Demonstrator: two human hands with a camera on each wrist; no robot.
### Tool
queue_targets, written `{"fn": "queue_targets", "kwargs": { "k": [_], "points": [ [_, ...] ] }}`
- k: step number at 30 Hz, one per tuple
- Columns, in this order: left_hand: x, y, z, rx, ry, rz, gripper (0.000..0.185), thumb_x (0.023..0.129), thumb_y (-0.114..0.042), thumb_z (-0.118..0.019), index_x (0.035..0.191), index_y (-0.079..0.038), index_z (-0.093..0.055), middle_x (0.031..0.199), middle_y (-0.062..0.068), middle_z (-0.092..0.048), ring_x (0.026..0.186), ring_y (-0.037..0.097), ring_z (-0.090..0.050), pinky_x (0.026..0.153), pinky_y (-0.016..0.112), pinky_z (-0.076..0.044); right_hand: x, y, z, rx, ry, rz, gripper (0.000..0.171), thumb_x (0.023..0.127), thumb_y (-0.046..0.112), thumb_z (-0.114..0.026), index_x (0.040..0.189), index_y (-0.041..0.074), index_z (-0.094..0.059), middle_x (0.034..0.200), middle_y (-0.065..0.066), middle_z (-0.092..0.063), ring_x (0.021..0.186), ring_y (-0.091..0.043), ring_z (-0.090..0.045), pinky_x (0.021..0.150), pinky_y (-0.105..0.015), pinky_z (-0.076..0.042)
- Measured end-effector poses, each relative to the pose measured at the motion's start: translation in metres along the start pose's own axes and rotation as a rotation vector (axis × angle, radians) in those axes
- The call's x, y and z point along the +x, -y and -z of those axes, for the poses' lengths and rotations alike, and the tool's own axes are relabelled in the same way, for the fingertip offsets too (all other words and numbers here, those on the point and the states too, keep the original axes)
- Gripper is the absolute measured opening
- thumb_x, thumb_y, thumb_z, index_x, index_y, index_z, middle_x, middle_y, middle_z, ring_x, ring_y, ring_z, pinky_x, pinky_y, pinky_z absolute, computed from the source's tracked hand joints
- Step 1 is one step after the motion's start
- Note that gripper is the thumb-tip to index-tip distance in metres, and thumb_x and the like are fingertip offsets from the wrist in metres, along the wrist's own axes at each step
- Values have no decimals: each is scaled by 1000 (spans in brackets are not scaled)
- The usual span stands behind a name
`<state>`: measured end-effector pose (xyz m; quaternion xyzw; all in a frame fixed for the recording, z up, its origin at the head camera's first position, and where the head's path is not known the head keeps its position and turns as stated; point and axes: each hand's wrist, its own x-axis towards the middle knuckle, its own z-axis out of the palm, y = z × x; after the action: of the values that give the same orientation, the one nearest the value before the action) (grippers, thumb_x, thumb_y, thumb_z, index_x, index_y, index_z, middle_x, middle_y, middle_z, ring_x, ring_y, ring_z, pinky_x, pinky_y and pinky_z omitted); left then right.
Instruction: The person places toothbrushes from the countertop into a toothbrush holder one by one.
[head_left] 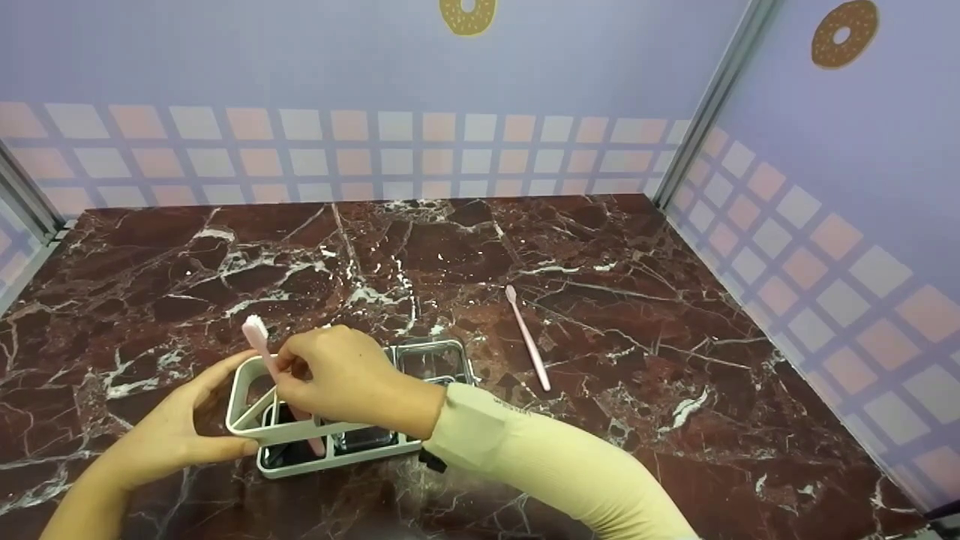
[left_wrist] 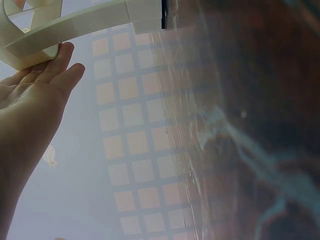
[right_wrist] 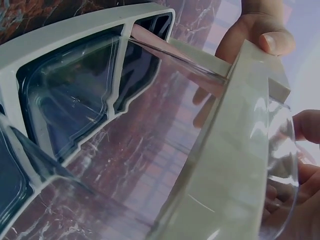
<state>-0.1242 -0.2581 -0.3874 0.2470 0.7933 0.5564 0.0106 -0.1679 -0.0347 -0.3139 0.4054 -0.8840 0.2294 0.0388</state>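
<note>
1. Now the left hand (head_left: 166,429) grips the toothbrush holder (head_left: 285,433) at its left end, thumb in front, fingers behind.
2. The right hand (head_left: 349,379), reaching from the holder's right front, pinches a pink toothbrush (head_left: 257,334); the bristles are above the holder, the handle goes down inside it.
3. A second toothbrush (head_left: 529,341) lies on the marbled table (head_left: 675,427), right of the holder.

The right grip (head_left: 345,375) hides — in part — the holder (head_left: 292,433).

Right fingers (head_left: 301,346) pinch a tilted toothbrush (head_left: 267,360) in the holder (head_left: 289,433).
</note>
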Motion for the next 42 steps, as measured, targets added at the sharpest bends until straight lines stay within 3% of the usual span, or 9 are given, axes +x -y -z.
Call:
{"fn": "queue_targets", "kwargs": {
  "k": [10,18,20,23,29,32,37,40,42],
  "points": [
    [0,1,-1,43,-20,0,96,66,12,-75,149,-13,-32,118,-7,-63,98,9,-63,83,18,-49,-2,-10,32,198,46,-94,17,94,15,-59,106,9,-70,93,6,-70,64,4,-55,62,-6,-46],
    [0,2,0,14,-4,21,94,69,13,-72,149,-18,-32,122,-8,-61,104,7,-61,84,31,-54,-7,-53,83,401,-120,-268,20,94,12,-58,111,5,-67,93,1,-67,62,-9,-56,57,-19,-51],
    [0,2,0,35,-13,11,95,68,12,-74,148,-19,-34,118,-8,-63,100,8,-63,80,20,-52,-9,-69,92,416,-165,-319,21,94,13,-58,112,4,-66,91,-1,-67,62,-10,-55,56,-21,-50],
    [-1,1,0,55,-22,17,94,68,11,-75,148,-15,-33,119,-8,-63,103,7,-62,83,16,-49,-14,-97,100,358,-235,-376,22,93,15,-60,111,4,-67,90,-3,-67,62,-12,-55,55,-23,-50],
    [-2,0,0,66,-33,28,94,68,9,-76,149,-10,-32,128,-11,-57,109,2,-56,87,13,-45,-25,-157,98,144,-309,-469,23,86,17,-60,101,5,-72,90,-6,-71,74,-17,-61,72,-30,-52],
    [-2,1,0,90,-44,15,95,66,9,-77,148,-8,-33,126,-12,-57,109,2,-56,88,11,-43,-33,-181,92,102,-292,-534,23,83,16,-59,98,5,-73,89,-7,-71,76,-19,-60,74,-33,-51],
    [-2,0,0,114,-33,95,93,71,4,-76,150,-14,-31,138,-19,-43,118,-5,-46,92,32,-48,-47,-210,80,76,-236,-626,22,84,18,-61,97,4,-72,92,-10,-71,77,-22,-61,73,-36,-52],
    [-2,2,0,159,-47,100,94,69,2,-77,150,-16,-32,139,-23,-39,120,-8,-41,94,30,-45,-52,-222,73,53,-194,-662,22,85,20,-63,96,4,-73,93,-11,-72,79,-24,-63,75,-38,-53],
    [-2,2,-1,133,-50,72,95,68,5,-77,150,-14,-32,135,-20,-47,116,-4,-48,93,23,-45,-54,-229,69,30,-171,-679,21,85,21,-64,93,4,-74,92,-11,-72,78,-24,-63,76,-39,-52]
  ]
}}
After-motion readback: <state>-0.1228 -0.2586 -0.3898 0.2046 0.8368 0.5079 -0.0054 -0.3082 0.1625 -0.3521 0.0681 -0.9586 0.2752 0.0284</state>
